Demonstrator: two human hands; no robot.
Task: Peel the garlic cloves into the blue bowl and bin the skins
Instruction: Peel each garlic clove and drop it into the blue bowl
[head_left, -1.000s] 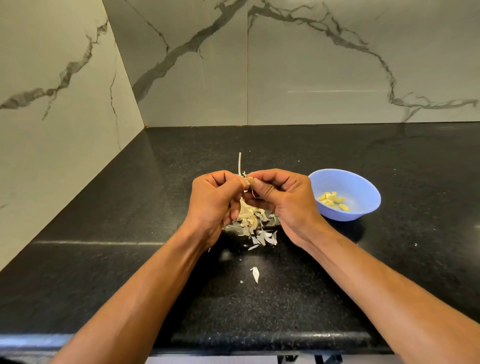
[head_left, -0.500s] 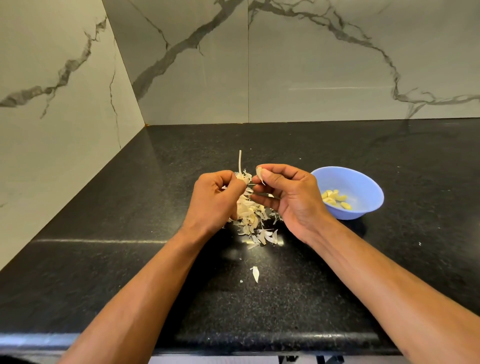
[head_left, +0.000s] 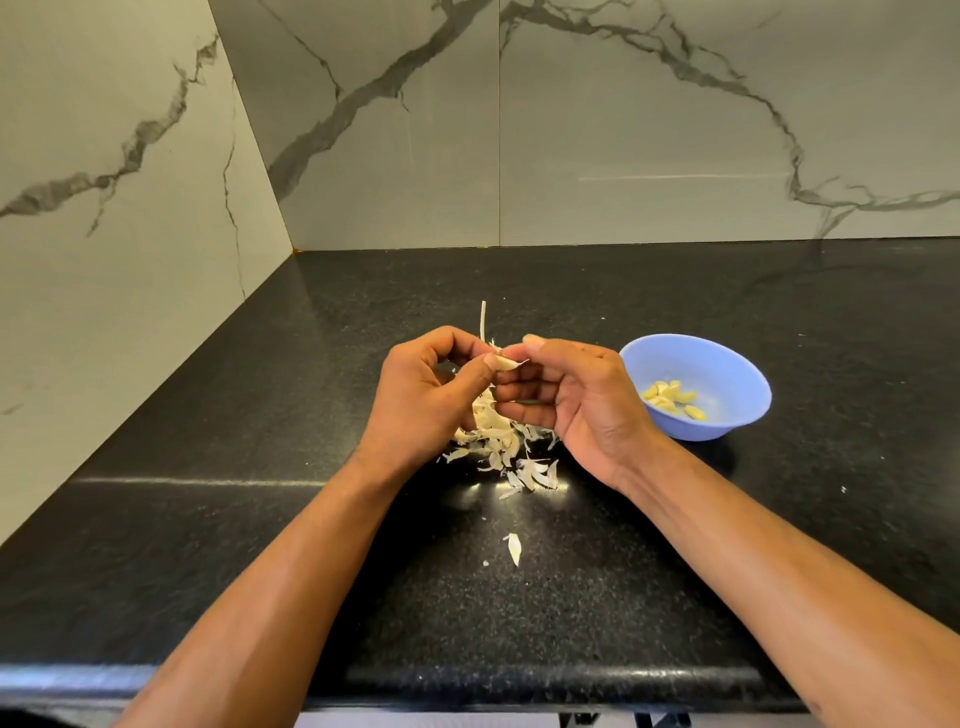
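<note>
- Your left hand (head_left: 426, 400) is hovering above the counter (head_left: 208, 519), fingers curled in, thumb and forefinger pinching a garlic clove (head_left: 503, 362) at its left end.
- Your right hand (head_left: 576, 405) is meeting it from the right, palm turned toward you, fingers curled — thumb and forefinger pinching the clove's pointed right tip.
- The clove is sitting between both hands, raised above the skin pile (head_left: 498, 447), which is lying on the counter just under your fingers; one loose skin (head_left: 514, 548) is lying nearer you, apart from the pile.
- The blue bowl (head_left: 727, 374) is standing just right of your right hand, holding several peeled cloves (head_left: 671, 399).
</note>
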